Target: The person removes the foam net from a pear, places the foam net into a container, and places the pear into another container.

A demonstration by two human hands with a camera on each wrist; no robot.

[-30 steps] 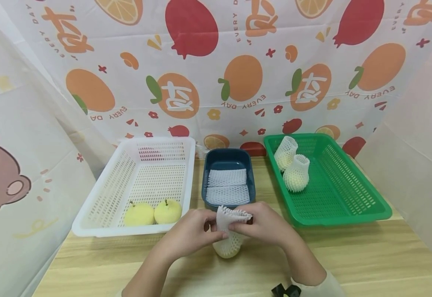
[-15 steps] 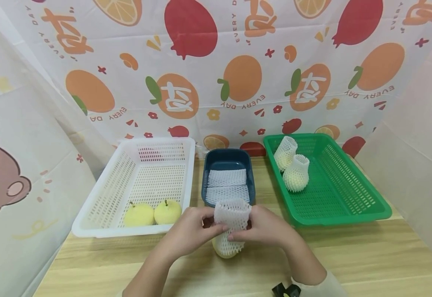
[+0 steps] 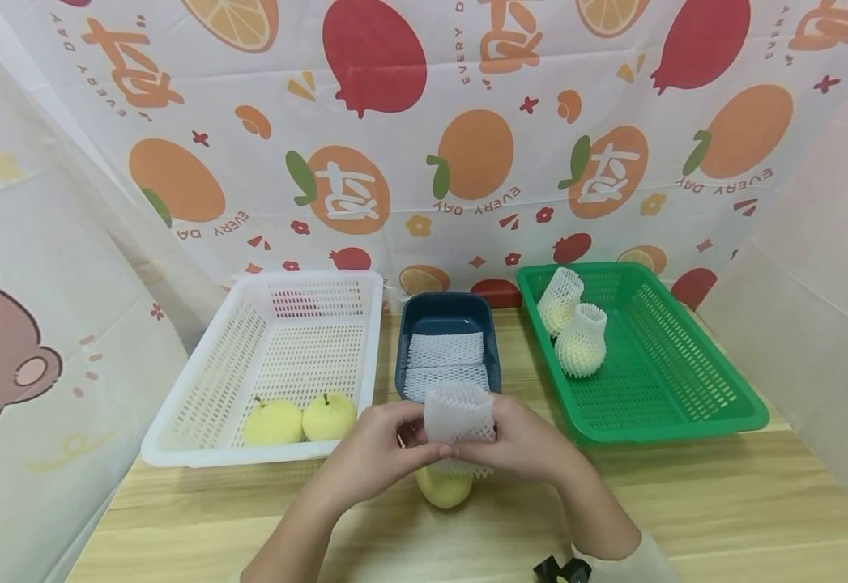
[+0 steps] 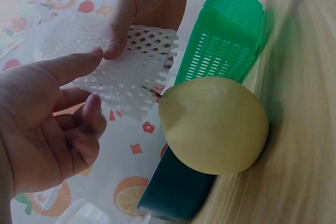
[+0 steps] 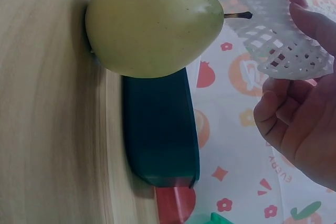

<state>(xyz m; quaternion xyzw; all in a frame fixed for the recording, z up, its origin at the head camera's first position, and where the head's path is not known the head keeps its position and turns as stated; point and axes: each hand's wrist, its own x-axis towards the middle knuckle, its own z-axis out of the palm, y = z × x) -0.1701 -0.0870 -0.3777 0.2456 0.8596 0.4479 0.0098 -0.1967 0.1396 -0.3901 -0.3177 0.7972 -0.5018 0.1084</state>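
Observation:
A white foam net sleeve (image 3: 458,411) is pinched on both sides, by my left hand (image 3: 381,447) and my right hand (image 3: 524,437), thumbs at the front. Under it a yellow pear (image 3: 444,491) stands stem-up on the wooden table. In the right wrist view the pear (image 5: 152,24) is bare, its stem (image 5: 239,15) at the sleeve's lower opening. From the left wrist view, the sleeve (image 4: 131,77) spreads between the fingers and thumbs of the two hands, its lower edge close over the pear's top.
A white basket (image 3: 198,453) with two pears (image 3: 330,415) stands on the left. Behind my hands, a dark blue tray (image 3: 445,304) holds flat foam sleeves (image 3: 445,350). On the right, a green basket (image 3: 675,429) contains two sleeved pears (image 3: 581,344). A printed curtain (image 3: 424,73) hangs behind.
The sleeve, which covered much of the pear a second ago, has come up off it in both hands. More of the pear shows now. The baskets and tray have not moved.

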